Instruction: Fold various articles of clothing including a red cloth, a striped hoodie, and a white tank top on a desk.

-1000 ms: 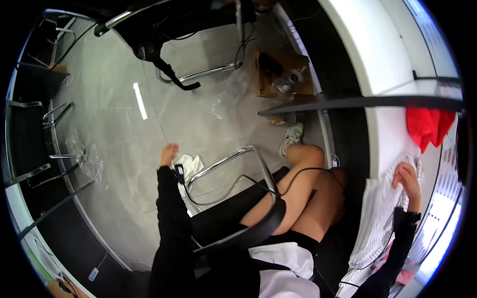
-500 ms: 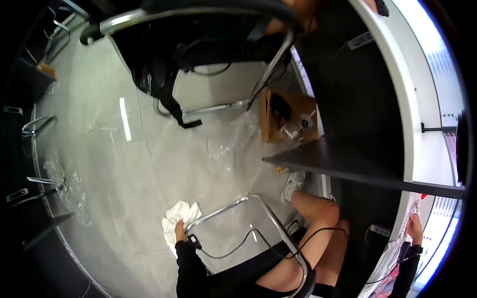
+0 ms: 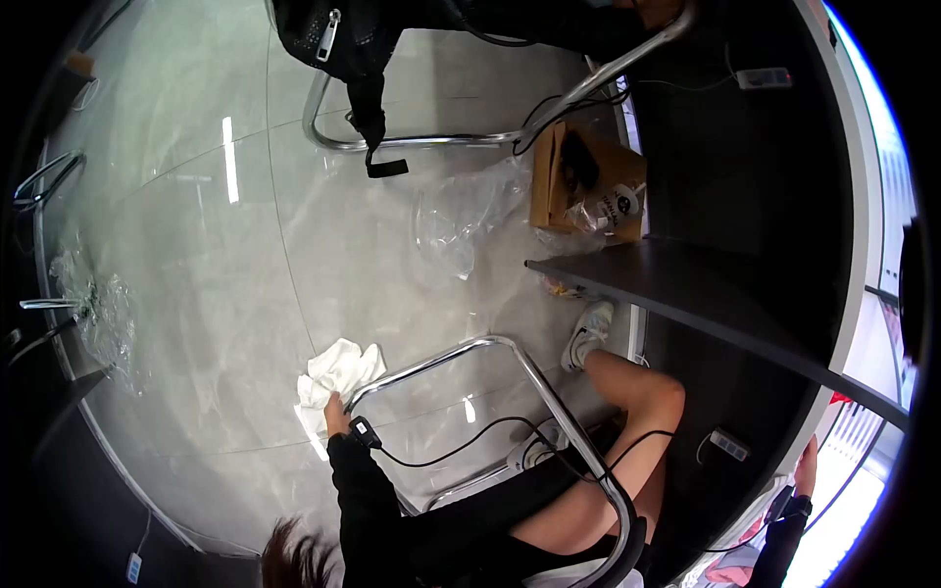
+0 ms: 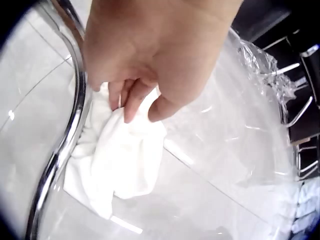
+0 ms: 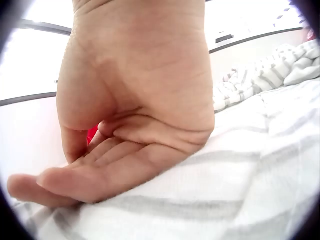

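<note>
A crumpled white cloth (image 3: 341, 368) hangs low by the chair's chrome frame. My left hand (image 3: 336, 416) pinches its top between thumb and fingers; in the left wrist view the white cloth (image 4: 127, 157) droops in folds beneath the fingertips. On the far right, my right hand (image 3: 806, 472) is at the table's edge. The right wrist view has the right hand (image 5: 135, 100) resting on a white fabric with grey stripes (image 5: 255, 172), its fingers loosely bent with nothing gripped. A bit of red shows behind the thumb.
A chrome chair frame (image 3: 490, 343) stands beside the left hand, a black cable (image 3: 470, 431) running across it. Ahead are an open cardboard box (image 3: 549, 196), clear plastic wrap (image 3: 461, 230) and another chair's chrome leg (image 3: 421, 142). A dark panel (image 3: 706, 304) juts out at right.
The left hand has gone down to the white cloth beside the chair and taken hold of it. The head view has shifted, leaving the right hand nearer the right edge, still at the fabric.
</note>
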Tool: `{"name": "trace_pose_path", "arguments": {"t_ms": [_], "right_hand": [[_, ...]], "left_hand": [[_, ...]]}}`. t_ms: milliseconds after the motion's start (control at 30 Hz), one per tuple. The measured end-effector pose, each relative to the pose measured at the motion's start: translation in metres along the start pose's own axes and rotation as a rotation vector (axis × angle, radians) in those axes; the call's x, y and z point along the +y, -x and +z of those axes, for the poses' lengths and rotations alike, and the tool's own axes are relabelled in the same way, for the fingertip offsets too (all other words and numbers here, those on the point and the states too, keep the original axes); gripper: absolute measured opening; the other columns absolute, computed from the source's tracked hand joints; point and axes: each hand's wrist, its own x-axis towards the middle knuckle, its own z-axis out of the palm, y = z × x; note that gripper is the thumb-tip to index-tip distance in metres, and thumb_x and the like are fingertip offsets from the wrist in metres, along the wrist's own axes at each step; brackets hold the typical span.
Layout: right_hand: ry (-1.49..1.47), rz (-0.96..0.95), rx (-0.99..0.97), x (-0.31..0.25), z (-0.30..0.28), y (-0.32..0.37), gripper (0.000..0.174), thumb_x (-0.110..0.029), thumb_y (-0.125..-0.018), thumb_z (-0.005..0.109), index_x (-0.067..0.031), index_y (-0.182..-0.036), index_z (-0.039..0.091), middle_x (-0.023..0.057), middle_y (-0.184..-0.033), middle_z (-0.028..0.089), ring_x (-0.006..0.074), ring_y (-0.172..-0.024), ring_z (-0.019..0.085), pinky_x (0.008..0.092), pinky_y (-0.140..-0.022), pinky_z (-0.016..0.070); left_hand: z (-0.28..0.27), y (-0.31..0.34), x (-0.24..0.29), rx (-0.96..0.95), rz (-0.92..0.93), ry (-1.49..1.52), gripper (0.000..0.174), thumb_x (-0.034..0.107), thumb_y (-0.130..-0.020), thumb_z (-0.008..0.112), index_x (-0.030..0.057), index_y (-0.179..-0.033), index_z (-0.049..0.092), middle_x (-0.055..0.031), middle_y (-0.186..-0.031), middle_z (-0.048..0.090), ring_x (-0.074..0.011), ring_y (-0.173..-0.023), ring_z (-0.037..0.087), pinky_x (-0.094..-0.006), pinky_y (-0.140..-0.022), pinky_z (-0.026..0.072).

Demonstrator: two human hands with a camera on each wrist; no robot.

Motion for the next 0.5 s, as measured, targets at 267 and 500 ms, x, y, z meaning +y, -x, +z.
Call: {"name": "trace_pose_path", "arguments": {"t_ms": [267, 500], "right_hand": [[0.139, -0.025, 0.078, 0.007, -0.004, -0.001, 0.034, -0.021, -0.095, 0.04, -0.0067, -0.126, 0.045, 0.0031, -0.119, 0.051, 0.0142, -0.114, 0.043, 0.0263, -0.099, 0.03], [-0.301, 0.019, 0.018, 0.072, -0.043, -0.024, 0.041, -0.018, -0.096, 0.04, -0.0047, -0.135, 0.035, 0.0064, -0.133, 0.04, 0.0165, -0.123, 0.038, 0.0267, -0.104, 0.0263]], "left_hand": [[0.018, -0.008, -0.008, 0.216, 0.179, 0.479, 0.031, 0.015, -0.081, 0.061, -0.0042, -0.105, 0.056, -0.0129, -0.099, 0.06, -0.0194, -0.089, 0.058, -0.0284, -0.077, 0.0457], [-0.001, 0.007, -0.034, -0.015, -0.303, 0.288, 0.03, 0.03, -0.083, 0.055, 0.003, -0.096, 0.053, -0.011, -0.078, 0.056, -0.0218, -0.065, 0.054, -0.0306, -0.058, 0.0436]]}}
